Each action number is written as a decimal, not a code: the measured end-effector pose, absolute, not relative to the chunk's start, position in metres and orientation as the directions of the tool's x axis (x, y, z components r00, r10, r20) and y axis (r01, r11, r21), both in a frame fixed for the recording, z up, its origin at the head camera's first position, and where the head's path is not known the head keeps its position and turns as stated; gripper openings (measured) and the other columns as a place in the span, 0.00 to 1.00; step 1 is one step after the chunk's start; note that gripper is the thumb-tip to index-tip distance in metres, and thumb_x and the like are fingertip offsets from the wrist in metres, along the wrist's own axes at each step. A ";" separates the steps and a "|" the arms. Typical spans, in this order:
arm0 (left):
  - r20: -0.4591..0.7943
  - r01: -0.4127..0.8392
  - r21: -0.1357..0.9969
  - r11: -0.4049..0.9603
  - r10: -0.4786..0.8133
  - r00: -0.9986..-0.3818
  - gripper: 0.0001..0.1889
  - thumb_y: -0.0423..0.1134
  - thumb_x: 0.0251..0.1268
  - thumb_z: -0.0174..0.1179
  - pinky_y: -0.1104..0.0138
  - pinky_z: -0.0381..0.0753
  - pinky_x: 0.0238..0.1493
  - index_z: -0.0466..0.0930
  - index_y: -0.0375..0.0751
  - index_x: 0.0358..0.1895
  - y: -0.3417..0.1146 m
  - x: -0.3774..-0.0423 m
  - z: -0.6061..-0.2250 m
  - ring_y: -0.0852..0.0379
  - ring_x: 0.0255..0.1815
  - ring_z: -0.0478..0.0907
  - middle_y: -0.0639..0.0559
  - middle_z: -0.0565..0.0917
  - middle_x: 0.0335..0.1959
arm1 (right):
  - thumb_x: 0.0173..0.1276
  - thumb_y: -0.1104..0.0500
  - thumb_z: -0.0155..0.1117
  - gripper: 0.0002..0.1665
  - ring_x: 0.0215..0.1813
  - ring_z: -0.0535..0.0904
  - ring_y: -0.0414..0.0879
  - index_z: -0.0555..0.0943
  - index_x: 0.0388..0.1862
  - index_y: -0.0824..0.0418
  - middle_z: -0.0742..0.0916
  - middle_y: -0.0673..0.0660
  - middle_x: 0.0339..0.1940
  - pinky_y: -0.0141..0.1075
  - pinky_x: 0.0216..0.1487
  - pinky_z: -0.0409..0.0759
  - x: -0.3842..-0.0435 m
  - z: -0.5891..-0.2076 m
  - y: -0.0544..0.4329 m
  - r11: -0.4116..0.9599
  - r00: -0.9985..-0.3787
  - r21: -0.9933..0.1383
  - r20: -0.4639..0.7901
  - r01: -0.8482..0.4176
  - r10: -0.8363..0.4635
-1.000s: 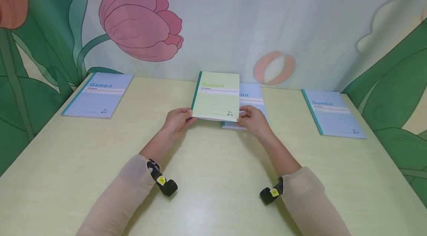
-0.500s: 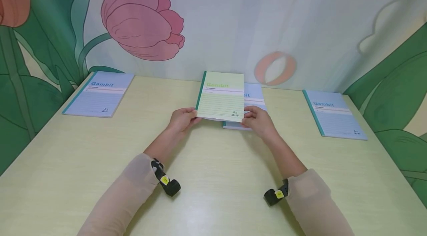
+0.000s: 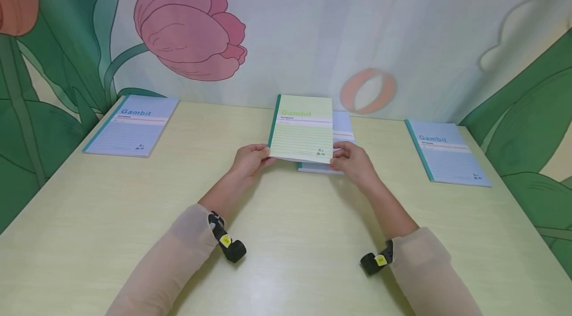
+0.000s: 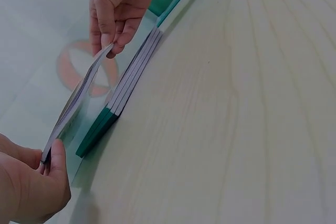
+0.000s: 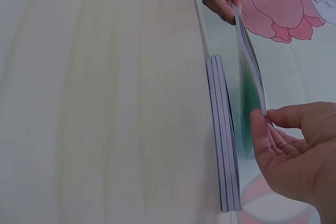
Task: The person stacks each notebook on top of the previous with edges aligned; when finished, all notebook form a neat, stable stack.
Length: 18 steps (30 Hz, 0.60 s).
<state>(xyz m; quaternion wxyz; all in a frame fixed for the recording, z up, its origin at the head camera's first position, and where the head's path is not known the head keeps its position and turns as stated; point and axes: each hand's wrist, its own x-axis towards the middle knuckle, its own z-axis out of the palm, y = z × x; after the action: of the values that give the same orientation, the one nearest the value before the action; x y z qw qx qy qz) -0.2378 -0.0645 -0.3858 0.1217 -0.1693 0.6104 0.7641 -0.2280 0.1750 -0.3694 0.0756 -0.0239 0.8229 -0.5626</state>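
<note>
Both hands hold a pale green notebook (image 3: 300,129) with a dark green spine, lettered "Gambit". The left hand (image 3: 251,161) pinches its near left corner between thumb and fingers, and the right hand (image 3: 354,161) pinches the near right corner. Beneath it, partly covered, lies a small stack of notebooks (image 3: 343,129) with a blue cover on top. From the left wrist view, a gap shows between the held notebook (image 4: 79,95) and the stack (image 4: 131,74). The right wrist view shows the same gap, with the stack's page edges (image 5: 223,135) facing the camera.
One blue notebook (image 3: 132,126) lies at the table's far left and another blue notebook (image 3: 448,153) at the far right. A curtain (image 3: 295,23) printed with flowers hangs behind the table (image 3: 286,236). Each wrist wears a small black camera (image 3: 234,251).
Both hands have carried the green notebook to the right, so it covers more of the blue-topped stack. The notebooks at the sides stay where they were.
</note>
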 end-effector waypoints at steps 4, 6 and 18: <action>-0.411 -0.396 0.889 -0.232 -0.018 -0.912 0.18 0.29 0.69 0.49 0.71 0.78 0.48 0.67 0.28 0.60 -0.062 -0.238 -0.385 0.54 0.46 0.76 0.38 0.74 0.53 | 0.61 0.76 0.53 0.26 0.34 0.77 0.43 0.64 0.60 0.76 0.77 0.66 0.41 0.34 0.44 0.81 -0.228 -0.369 0.178 0.361 -0.987 -0.932 -0.097 0.044 -0.130; -0.410 -0.396 0.889 -0.231 -0.014 -0.912 0.18 0.29 0.69 0.49 0.71 0.78 0.48 0.67 0.28 0.60 -0.060 -0.238 -0.385 0.54 0.46 0.76 0.38 0.74 0.53 | 0.61 0.76 0.52 0.26 0.34 0.77 0.43 0.64 0.60 0.77 0.77 0.67 0.41 0.34 0.44 0.81 -0.228 -0.369 0.180 0.361 -0.987 -0.932 -0.092 0.038 -0.134; -0.421 -0.408 0.883 -0.233 -0.006 -0.907 0.17 0.30 0.69 0.49 0.72 0.79 0.44 0.68 0.29 0.59 -0.053 -0.239 -0.387 0.53 0.47 0.76 0.39 0.75 0.51 | 0.60 0.76 0.54 0.26 0.34 0.76 0.42 0.65 0.59 0.76 0.78 0.66 0.41 0.31 0.42 0.81 -0.228 -0.372 0.187 0.385 -0.989 -0.921 -0.104 0.055 -0.108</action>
<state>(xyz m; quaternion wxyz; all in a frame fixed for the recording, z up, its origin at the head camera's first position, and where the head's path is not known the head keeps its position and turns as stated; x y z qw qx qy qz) -0.2394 -0.0527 -0.3867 0.1309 -0.1711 0.6054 0.7662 -0.2281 0.1875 -0.3720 0.0732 -0.0160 0.8289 -0.5544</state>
